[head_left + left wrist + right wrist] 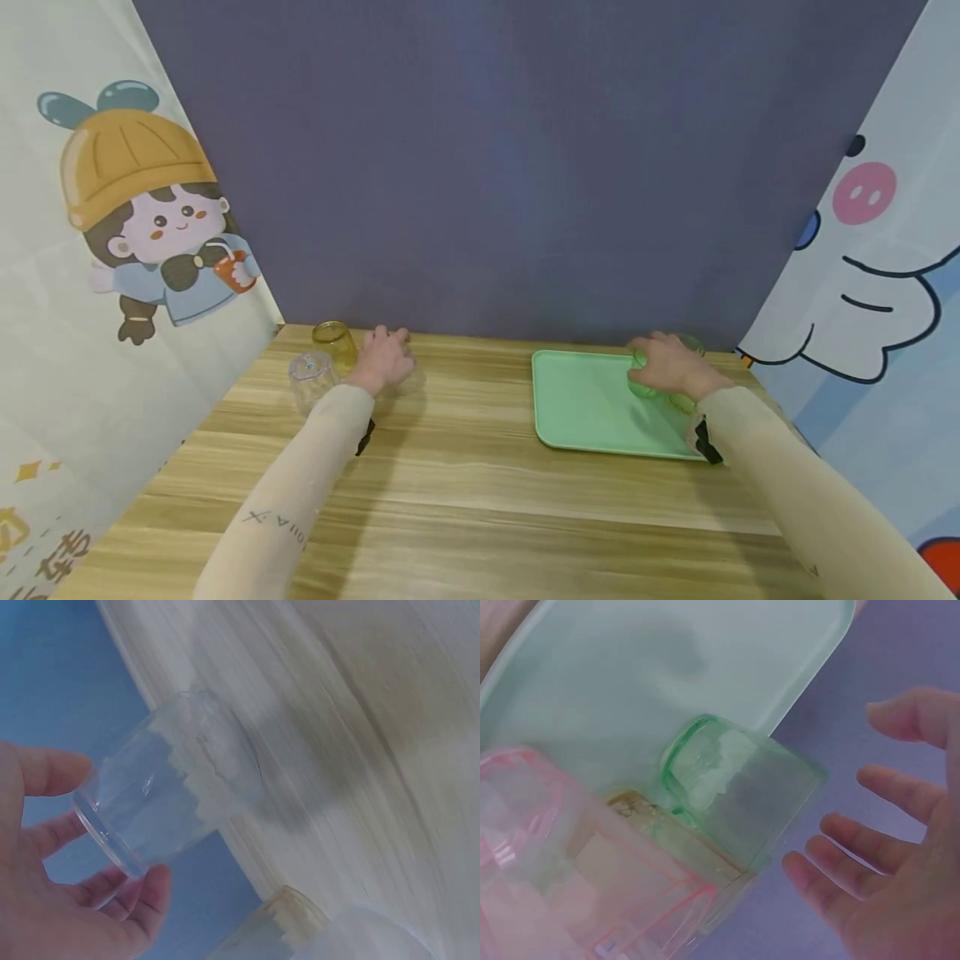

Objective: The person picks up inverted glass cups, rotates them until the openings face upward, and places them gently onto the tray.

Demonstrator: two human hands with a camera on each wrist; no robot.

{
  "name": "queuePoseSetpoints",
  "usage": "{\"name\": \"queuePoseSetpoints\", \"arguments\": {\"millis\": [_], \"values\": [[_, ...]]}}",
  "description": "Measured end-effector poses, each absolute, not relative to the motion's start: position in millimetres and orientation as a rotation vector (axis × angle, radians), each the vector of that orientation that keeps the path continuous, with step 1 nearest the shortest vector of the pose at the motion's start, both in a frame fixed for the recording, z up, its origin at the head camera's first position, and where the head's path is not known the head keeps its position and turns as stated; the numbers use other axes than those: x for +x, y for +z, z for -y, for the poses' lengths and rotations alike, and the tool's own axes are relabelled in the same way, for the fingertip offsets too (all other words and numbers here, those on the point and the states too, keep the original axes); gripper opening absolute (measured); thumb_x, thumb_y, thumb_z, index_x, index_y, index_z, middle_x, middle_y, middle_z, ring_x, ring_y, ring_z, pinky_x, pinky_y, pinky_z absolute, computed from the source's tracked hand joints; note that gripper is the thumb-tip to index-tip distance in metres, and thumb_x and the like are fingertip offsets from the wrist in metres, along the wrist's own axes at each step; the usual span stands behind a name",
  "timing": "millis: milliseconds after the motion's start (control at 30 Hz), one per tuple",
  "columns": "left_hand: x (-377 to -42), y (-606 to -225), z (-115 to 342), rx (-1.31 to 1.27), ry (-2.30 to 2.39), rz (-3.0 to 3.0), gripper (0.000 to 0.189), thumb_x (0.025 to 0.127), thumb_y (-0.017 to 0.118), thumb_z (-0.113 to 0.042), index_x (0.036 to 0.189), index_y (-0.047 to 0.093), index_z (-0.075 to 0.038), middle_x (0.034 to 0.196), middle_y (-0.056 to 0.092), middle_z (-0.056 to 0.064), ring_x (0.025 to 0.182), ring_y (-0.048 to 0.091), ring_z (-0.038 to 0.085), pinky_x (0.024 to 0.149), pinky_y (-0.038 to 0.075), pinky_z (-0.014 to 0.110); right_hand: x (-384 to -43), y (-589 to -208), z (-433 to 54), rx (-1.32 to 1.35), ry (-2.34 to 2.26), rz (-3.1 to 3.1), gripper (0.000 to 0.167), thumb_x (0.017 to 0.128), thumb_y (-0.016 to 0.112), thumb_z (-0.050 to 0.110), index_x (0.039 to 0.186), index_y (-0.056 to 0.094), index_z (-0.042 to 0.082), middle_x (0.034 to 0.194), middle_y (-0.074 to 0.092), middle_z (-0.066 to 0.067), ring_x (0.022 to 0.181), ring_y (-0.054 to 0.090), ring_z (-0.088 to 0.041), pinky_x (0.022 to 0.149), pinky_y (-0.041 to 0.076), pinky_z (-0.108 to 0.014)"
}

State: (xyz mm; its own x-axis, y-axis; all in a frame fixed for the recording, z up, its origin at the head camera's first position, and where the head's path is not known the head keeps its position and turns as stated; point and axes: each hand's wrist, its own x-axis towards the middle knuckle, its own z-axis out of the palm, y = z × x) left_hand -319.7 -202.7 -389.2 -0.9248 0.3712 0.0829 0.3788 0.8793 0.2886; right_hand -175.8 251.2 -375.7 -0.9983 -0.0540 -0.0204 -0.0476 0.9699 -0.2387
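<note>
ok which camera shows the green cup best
The right wrist view: the green cup looks large there, with no hand in front. The head view shows it small and partly covered by the right hand; the left wrist view does not show it.

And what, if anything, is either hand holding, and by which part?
The left hand holds a clear glass by its rim, between thumb and fingers. The right hand holds nothing; its fingers are apart from the green glass.
</note>
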Motion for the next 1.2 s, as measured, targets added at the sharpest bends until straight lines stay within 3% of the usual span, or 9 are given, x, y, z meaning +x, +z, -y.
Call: {"name": "queuePoseSetpoints", "arguments": {"millis": [300,533,867,1200], "values": [[-318,-385,200,-0.607,-0.603,3.026,0.047,0.1,0.048,-0.029,0.141,0.052,-0.006,0.146,0.04,0.03,0.136,0.029,0.05,0.108,0.033,0.064,-173,-374,-243,-0.102,-0.449,-3.108,0.063,0.094,0.061,0.03,0.145,0.049,-0.005,0.143,0.043,-0.036,0.133,0.033,-0.061,0.097,0.038,-0.075],[-308,-381,197,-0.653,-0.693,2.985,0.046,0.102,0.046,-0.031,0.141,0.052,-0.007,0.145,0.043,0.027,0.134,0.031,0.049,0.109,0.031,0.064,-171,-370,-237,-0.122,-0.476,-3.107,0.06,0.096,0.06,0.03,0.145,0.05,-0.003,0.142,0.043,-0.034,0.131,0.038,-0.058,0.095,0.041,-0.071],[-296,-379,192,-0.665,-0.837,2.944,0.042,0.102,0.051,-0.028,0.14,0.052,-0.008,0.139,0.042,0.026,0.131,0.034,0.045,0.101,0.039,0.067,-173,-374,-232,-0.133,-0.476,-3.141,0.062,0.096,0.062,0.035,0.145,0.05,-0.001,0.139,0.046,-0.032,0.127,0.044,-0.056,0.09,0.045,-0.07],[-293,-377,194,-0.69,-0.915,2.907,0.042,0.102,0.053,-0.033,0.138,0.053,-0.012,0.139,0.043,0.021,0.129,0.037,0.042,0.103,0.038,0.064,-167,-374,-220,-0.147,-0.642,-3.145,0.06,0.098,0.061,0.033,0.146,0.049,-0.001,0.147,0.043,-0.031,0.136,0.036,-0.054,0.103,0.036,-0.071]]}}
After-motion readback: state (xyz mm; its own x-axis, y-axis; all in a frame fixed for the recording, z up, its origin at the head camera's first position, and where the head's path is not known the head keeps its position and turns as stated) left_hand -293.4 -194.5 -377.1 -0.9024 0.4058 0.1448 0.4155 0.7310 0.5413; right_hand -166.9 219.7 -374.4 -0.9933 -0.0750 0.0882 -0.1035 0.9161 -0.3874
